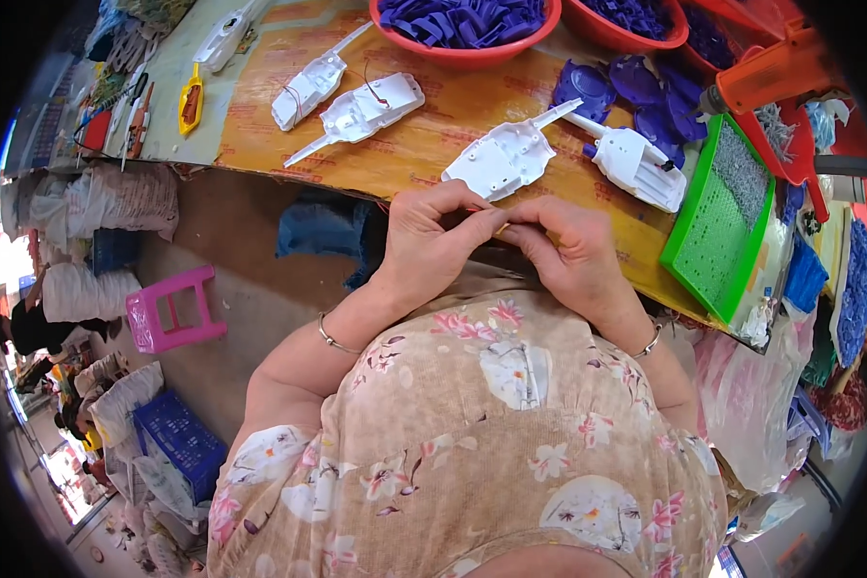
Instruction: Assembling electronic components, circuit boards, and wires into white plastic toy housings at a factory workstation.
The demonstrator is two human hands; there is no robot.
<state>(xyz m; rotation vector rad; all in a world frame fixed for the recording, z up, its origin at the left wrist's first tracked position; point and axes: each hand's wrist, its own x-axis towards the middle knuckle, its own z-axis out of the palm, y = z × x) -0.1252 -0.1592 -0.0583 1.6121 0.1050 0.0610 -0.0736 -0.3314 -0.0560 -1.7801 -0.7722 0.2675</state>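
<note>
My left hand [432,239] and my right hand [570,246] meet at the table's near edge, thumbs and fingertips pinched together. What they hold is too small to make out. Just beyond my fingers lies a white plastic half-shell [504,160] with a narrow neck, its hollow inside facing up. To its right is another white shell [636,166] with a slotted part. Farther left on the table are two white shells with thin wires, one nearer [371,108] and one behind it [308,90].
Red bowls of purple plastic parts [467,27] stand at the back. Purple round pieces [636,82] lie before them. A green tray [718,231] holds small metal screws at right, near an orange power tool [775,72]. A pink stool [175,308] stands on the floor at left.
</note>
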